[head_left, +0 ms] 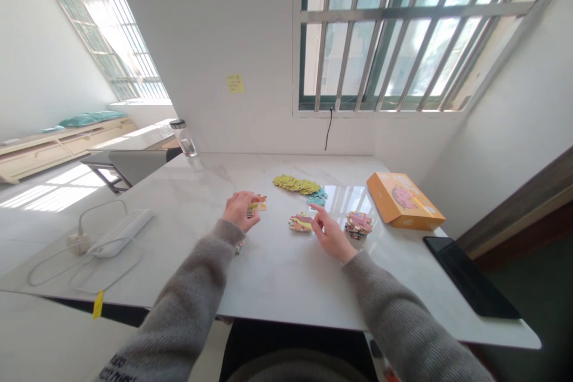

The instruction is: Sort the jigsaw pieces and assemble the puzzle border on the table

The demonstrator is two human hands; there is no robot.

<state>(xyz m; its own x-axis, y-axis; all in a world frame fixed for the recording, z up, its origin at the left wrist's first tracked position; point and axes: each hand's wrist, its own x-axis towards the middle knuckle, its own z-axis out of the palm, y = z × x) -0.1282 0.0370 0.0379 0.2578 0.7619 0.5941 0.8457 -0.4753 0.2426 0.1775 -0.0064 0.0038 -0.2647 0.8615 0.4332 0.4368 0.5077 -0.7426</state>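
Head view, and the left hand [240, 211] is covering part of the small cards [257, 205] it has pinched between thumb and fingers, looks like more than one, though the grip hides how many. Under that same wrist, a colourful scrap [239, 247] peeks out, mostly hidden by the sleeve. Over to the right hand [330, 233]: index finger extended towards the blue pieces [317, 196], the others curled in; whether they pinch anything, I cannot tell. Both forearms run off the bottom edge, and the print on the left cuff-side sleeve is cut off there.

Now the count! Two hands, one low multicoloured pile [301, 222] between them, just beside the right hand; one taller stack [359, 225] on that hand's far side; one fanned yellow-green row [295, 184] beyond, meeting the blue pieces at its right end. Individual pieces overlap too much to number. One orange box [405, 202] lies at the right, one black tablet [470, 276] nearer the edge, one bottle [183, 139] at the far left corner, one white power strip [120, 236] at left, all on the marbled table [277, 286]. One yellow note [235, 83] on the wall.
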